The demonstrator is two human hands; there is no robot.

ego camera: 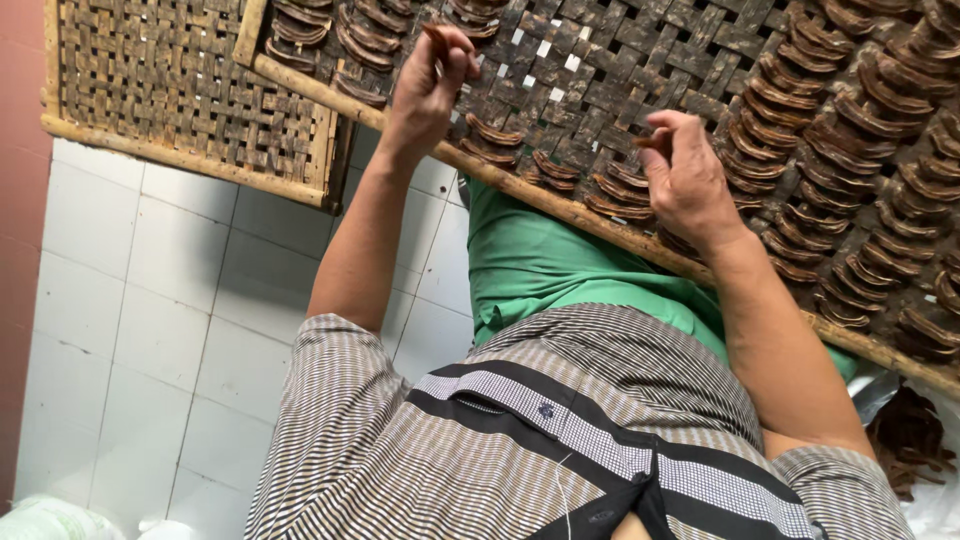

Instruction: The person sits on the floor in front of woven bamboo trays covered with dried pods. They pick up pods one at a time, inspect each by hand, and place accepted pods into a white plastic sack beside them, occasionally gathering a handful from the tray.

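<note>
A woven bamboo tray (560,205) rests across my lap, with rows of curved brown dried slices (850,130) laid on it, dense at the right and along the near rim. My left hand (428,95) is raised over the tray's upper left part and pinches one brown slice (437,38) between its fingertips. My right hand (688,185) hovers over the middle of the tray, fingers pinched on a small brown slice (648,141) just above a short row of slices (610,190).
A second woven tray (180,95) lies at the upper left, partly under the first. White floor tiles (150,300) lie on the left. A heap of loose brown slices on plastic (912,440) sits at the lower right. My striped shirt and green cloth fill the bottom.
</note>
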